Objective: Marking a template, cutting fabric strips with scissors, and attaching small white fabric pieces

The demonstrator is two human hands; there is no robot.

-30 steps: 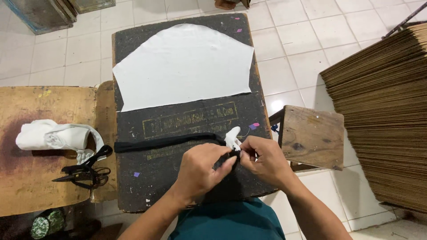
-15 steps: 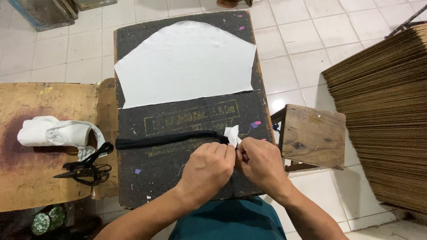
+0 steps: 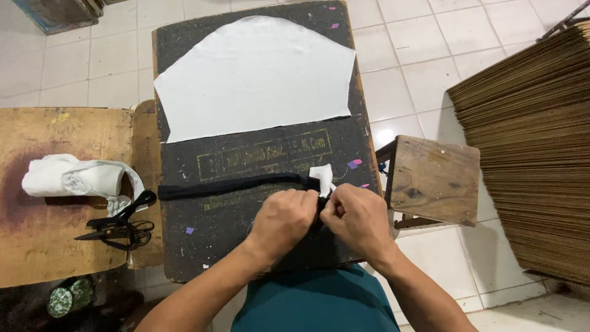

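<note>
Here, long black strip (image 3: 230, 184), white tag (image 3: 322, 173) end

Both hands, left hand (image 3: 284, 216) and right hand (image 3: 356, 216), pinch a black strip (image 3: 227, 185) with white tag (image 3: 322, 174).

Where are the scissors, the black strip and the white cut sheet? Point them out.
scissors (image 3: 120, 222), head view, on the pivot.
black strip (image 3: 227, 185), head view, on its middle.
white cut sheet (image 3: 255, 77), head view, on its centre.

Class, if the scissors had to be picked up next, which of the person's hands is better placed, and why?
Probably the left hand: the scissors lie on the wooden board on its side, while the right hand sits farther away, both pinching the black strip.
</note>
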